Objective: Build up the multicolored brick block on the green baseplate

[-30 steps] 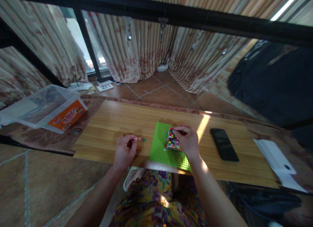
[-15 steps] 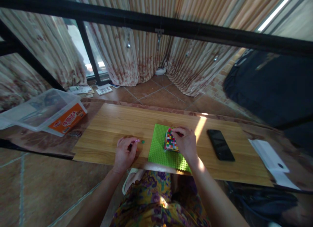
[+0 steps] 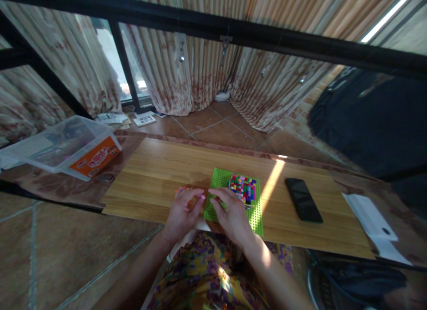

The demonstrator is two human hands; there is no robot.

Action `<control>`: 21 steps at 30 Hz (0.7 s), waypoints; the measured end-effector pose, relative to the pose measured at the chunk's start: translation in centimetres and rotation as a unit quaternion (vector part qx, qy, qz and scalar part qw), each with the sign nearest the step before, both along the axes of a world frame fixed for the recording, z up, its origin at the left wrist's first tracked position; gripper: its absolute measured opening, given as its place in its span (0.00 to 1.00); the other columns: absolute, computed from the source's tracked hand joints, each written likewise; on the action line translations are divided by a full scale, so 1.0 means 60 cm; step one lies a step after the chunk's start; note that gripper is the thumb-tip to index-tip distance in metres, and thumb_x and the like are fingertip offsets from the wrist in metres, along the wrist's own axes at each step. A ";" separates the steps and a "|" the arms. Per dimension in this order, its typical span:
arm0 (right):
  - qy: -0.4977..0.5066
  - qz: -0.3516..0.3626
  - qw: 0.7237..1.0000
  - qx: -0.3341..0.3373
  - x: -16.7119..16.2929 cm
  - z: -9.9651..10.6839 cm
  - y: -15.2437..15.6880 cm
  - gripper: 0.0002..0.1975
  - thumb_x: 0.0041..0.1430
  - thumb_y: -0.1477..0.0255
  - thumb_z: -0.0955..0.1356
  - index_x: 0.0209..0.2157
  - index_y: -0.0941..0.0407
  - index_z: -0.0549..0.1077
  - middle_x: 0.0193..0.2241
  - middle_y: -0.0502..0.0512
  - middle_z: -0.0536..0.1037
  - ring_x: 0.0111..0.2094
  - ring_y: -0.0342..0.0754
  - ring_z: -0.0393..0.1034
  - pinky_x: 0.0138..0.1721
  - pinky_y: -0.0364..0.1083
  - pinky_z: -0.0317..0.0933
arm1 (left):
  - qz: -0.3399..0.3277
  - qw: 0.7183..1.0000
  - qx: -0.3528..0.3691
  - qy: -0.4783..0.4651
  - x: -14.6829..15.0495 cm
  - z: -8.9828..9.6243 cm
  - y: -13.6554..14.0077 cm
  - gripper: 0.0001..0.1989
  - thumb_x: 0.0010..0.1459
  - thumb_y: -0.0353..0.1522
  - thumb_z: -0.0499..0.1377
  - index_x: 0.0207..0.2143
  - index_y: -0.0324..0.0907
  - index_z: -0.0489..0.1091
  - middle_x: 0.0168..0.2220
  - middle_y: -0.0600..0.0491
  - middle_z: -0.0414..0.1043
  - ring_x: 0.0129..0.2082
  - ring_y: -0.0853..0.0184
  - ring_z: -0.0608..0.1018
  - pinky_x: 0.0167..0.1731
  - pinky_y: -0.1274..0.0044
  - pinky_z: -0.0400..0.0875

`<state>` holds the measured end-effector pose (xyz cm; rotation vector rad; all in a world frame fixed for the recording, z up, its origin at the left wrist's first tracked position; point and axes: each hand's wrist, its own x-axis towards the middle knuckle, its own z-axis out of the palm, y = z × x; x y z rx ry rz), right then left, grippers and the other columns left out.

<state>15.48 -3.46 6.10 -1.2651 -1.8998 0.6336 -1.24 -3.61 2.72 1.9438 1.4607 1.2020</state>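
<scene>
We see the right hand (image 3: 231, 213), fingers parted, drawn off the brick stack (image 3: 245, 187), now largely uncovered on the green board (image 3: 220, 175) just beyond it, and brought near the left hand (image 3: 183, 213), which pinches a pink brick (image 3: 202, 197).

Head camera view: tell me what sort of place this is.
Probably a room in a home: long patterned curtains hang by a window, the floor is tiled, and small coloured bricks share a wooden tabletop with a phone.
</scene>
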 end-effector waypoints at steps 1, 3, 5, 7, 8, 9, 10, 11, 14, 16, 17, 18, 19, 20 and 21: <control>0.013 0.008 1.000 -0.012 -0.003 0.002 -0.001 0.13 0.63 0.72 0.62 0.46 0.52 0.74 0.39 0.55 0.77 0.42 0.48 0.70 0.45 0.48 0.65 | -0.005 1.000 -0.010 -0.008 0.005 0.006 -0.002 0.09 0.58 0.35 0.56 0.41 0.46 0.71 0.38 0.52 0.77 0.41 0.64 0.76 0.53 0.65 0.64; 0.035 0.020 0.999 -0.029 -0.004 0.007 -0.002 0.13 0.64 0.70 0.61 0.45 0.52 0.75 0.38 0.55 0.77 0.41 0.47 0.71 0.43 0.47 0.66 | -0.016 0.999 -0.023 -0.025 0.010 0.017 -0.005 0.11 0.58 0.34 0.56 0.45 0.46 0.69 0.38 0.51 0.77 0.42 0.63 0.76 0.51 0.66 0.66; 0.054 0.033 0.997 -0.039 -0.003 0.011 -0.002 0.13 0.65 0.69 0.61 0.43 0.51 0.76 0.37 0.55 0.77 0.40 0.46 0.71 0.42 0.46 0.66 | -0.025 0.999 -0.028 -0.033 0.012 0.025 -0.007 0.14 0.58 0.34 0.56 0.47 0.45 0.68 0.38 0.51 0.77 0.43 0.62 0.76 0.49 0.67 0.68; 0.071 0.041 0.995 -0.048 -0.002 0.013 -0.002 0.13 0.65 0.68 0.61 0.43 0.51 0.76 0.37 0.55 0.77 0.39 0.46 0.72 0.42 0.46 0.66 | -0.026 0.999 -0.028 -0.027 0.012 0.031 -0.008 0.15 0.58 0.34 0.57 0.49 0.45 0.67 0.38 0.51 0.77 0.43 0.62 0.76 0.46 0.68 0.69; 0.080 0.044 0.994 -0.052 -0.002 0.014 -0.003 0.13 0.65 0.68 0.61 0.43 0.51 0.76 0.37 0.55 0.77 0.39 0.46 0.72 0.42 0.46 0.66 | -0.024 0.999 -0.027 -0.022 0.012 0.033 -0.009 0.16 0.58 0.35 0.58 0.49 0.45 0.67 0.38 0.51 0.76 0.43 0.63 0.76 0.45 0.69 0.70; 0.090 0.045 0.993 -0.056 -0.001 0.014 -0.004 0.13 0.64 0.68 0.61 0.42 0.51 0.77 0.37 0.55 0.77 0.39 0.46 0.72 0.42 0.46 0.66 | -0.020 0.999 -0.028 -0.020 0.012 0.034 -0.009 0.16 0.58 0.35 0.58 0.49 0.46 0.67 0.38 0.51 0.76 0.43 0.63 0.76 0.45 0.70 0.70; 0.100 0.046 0.992 -0.062 -0.001 0.013 -0.004 0.13 0.64 0.68 0.62 0.42 0.50 0.77 0.37 0.54 0.77 0.39 0.46 0.72 0.42 0.46 0.66 | -0.017 0.999 -0.032 -0.023 0.012 0.034 -0.010 0.16 0.58 0.35 0.58 0.49 0.46 0.67 0.38 0.52 0.77 0.43 0.63 0.77 0.44 0.71 0.70; 0.114 0.045 0.990 -0.069 0.000 0.013 -0.005 0.12 0.64 0.69 0.62 0.42 0.50 0.77 0.37 0.54 0.77 0.39 0.46 0.72 0.42 0.46 0.66 | -0.014 0.999 -0.038 -0.029 0.012 0.034 -0.010 0.16 0.58 0.35 0.58 0.49 0.46 0.67 0.38 0.52 0.77 0.43 0.64 0.77 0.43 0.71 0.71; 0.161 0.039 0.981 -0.098 0.001 0.009 -0.007 0.11 0.62 0.68 0.64 0.40 0.51 0.77 0.37 0.53 0.77 0.40 0.46 0.72 0.42 0.46 0.67 | -0.015 0.997 -0.057 -0.056 0.013 0.033 -0.012 0.16 0.58 0.35 0.58 0.49 0.46 0.66 0.36 0.53 0.77 0.41 0.64 0.78 0.42 0.72 0.71; 0.189 0.036 0.974 -0.121 0.001 0.007 -0.008 0.10 0.60 0.68 0.65 0.40 0.51 0.77 0.36 0.53 0.78 0.40 0.46 0.72 0.41 0.45 0.67 | -0.013 0.995 -0.059 -0.073 0.015 0.033 -0.012 0.15 0.59 0.35 0.58 0.49 0.47 0.66 0.36 0.53 0.77 0.40 0.65 0.78 0.42 0.72 0.71; 0.199 0.035 0.970 -0.133 0.001 0.006 -0.009 0.09 0.59 0.68 0.66 0.39 0.51 0.77 0.36 0.53 0.78 0.39 0.46 0.72 0.41 0.45 0.67 | -0.012 0.995 -0.058 -0.079 0.015 0.033 -0.013 0.15 0.59 0.35 0.58 0.49 0.47 0.66 0.36 0.54 0.77 0.39 0.65 0.78 0.42 0.72 0.71; 0.206 0.035 0.967 -0.143 0.001 0.005 -0.010 0.09 0.58 0.67 0.67 0.39 0.52 0.77 0.36 0.52 0.78 0.39 0.46 0.72 0.41 0.45 0.67 | -0.012 0.995 -0.056 -0.081 0.016 0.034 -0.013 0.15 0.59 0.34 0.58 0.49 0.47 0.66 0.36 0.54 0.77 0.39 0.66 0.78 0.42 0.73 0.71; 0.210 0.032 0.965 -0.151 0.001 0.005 -0.010 0.08 0.58 0.67 0.67 0.38 0.52 0.77 0.35 0.52 0.78 0.38 0.46 0.73 0.40 0.46 0.68 | -0.013 0.995 -0.053 -0.079 0.017 0.035 -0.013 0.15 0.59 0.34 0.58 0.49 0.47 0.66 0.36 0.54 0.77 0.39 0.66 0.78 0.42 0.73 0.71; 0.211 0.028 0.964 -0.157 0.003 0.004 -0.011 0.08 0.57 0.67 0.67 0.37 0.52 0.77 0.34 0.52 0.79 0.37 0.46 0.73 0.40 0.46 0.68 | -0.014 0.996 -0.048 -0.072 0.017 0.035 -0.013 0.15 0.59 0.34 0.58 0.49 0.47 0.66 0.36 0.54 0.77 0.39 0.66 0.78 0.42 0.73 0.71; 0.210 0.018 0.965 -0.158 0.006 0.004 -0.010 0.08 0.56 0.66 0.68 0.36 0.52 0.77 0.34 0.52 0.79 0.37 0.46 0.73 0.40 0.46 0.68 | -0.013 0.997 -0.040 -0.062 0.016 0.035 -0.012 0.15 0.59 0.34 0.57 0.49 0.46 0.66 0.36 0.54 0.77 0.39 0.66 0.78 0.42 0.73 0.71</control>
